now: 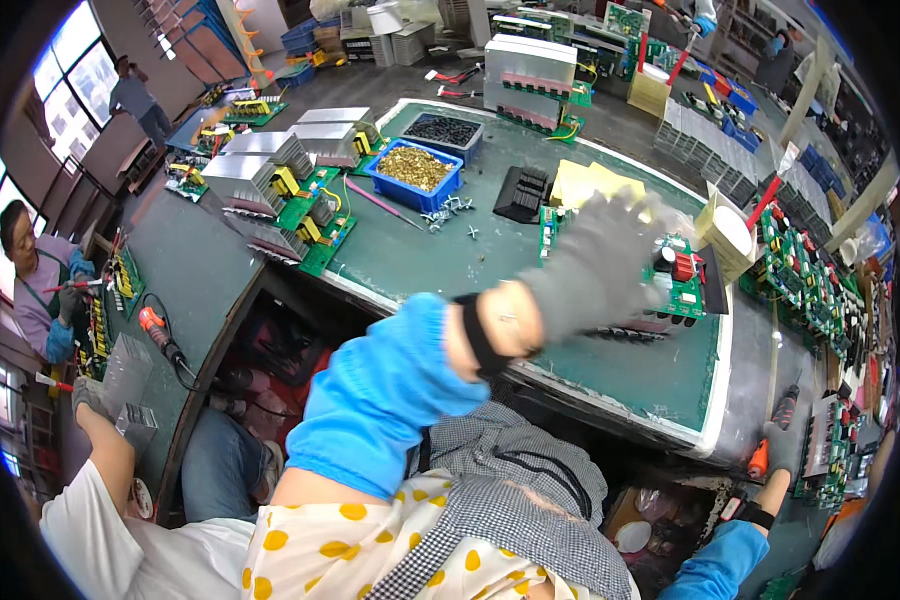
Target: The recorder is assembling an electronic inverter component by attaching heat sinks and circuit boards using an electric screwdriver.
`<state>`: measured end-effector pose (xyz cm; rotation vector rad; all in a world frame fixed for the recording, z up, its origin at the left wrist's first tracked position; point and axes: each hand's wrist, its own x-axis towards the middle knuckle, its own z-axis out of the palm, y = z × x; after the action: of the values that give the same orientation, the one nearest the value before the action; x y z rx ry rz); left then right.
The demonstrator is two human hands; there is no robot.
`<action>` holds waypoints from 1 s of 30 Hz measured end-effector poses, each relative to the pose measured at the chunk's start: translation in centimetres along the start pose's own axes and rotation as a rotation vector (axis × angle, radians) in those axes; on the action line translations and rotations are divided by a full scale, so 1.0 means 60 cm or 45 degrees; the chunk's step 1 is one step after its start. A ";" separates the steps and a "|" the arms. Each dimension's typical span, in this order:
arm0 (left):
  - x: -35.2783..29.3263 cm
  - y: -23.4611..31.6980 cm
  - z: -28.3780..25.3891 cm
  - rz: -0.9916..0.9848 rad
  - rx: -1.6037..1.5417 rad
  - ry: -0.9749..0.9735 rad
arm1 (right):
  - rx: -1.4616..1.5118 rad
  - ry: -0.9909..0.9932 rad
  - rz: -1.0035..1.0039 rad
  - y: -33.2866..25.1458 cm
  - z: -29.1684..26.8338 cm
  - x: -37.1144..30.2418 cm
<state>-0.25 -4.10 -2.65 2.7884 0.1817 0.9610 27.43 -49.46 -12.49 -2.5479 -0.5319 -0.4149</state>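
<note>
My left hand (600,265), in a grey glove and smeared by motion, passes over a green circuit board (682,278) with a red part and round capacitors. It hides much of that board, and its fingers cannot be made out. Yellow paper sheets (592,185) and black plastic pieces (523,193) lie beyond it. At the far right, my gloved right hand (786,447) is closed around an electric screwdriver (759,459) with an orange end, its dark front part pointing away from me. Upright boards with parts (823,437) stand beside that hand.
A blue bin of brass-coloured screws (413,170) stands by a bin of black pieces (442,130). Loose screws (448,212) and a pink-handled tool (382,203) lie nearby. Boards with silver heatsinks (255,170) line the left. A co-worker's gloved hand (91,397) is at far left.
</note>
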 end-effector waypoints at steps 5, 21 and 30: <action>-0.065 -0.200 -0.079 -0.819 0.087 -0.508 | 1.121 -0.339 0.680 0.040 -0.019 0.001; -0.120 -0.239 -0.052 -0.973 0.011 -0.276 | 2.211 -0.786 0.222 -0.379 -0.013 -0.152; -0.102 -0.170 -0.115 -1.173 -2.102 0.124 | 1.721 -1.771 0.013 -0.522 0.023 -0.180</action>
<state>-9.88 5.71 -3.18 0.9405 0.3835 0.4959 4.39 -26.87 -4.97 -1.1208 -0.8049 1.3663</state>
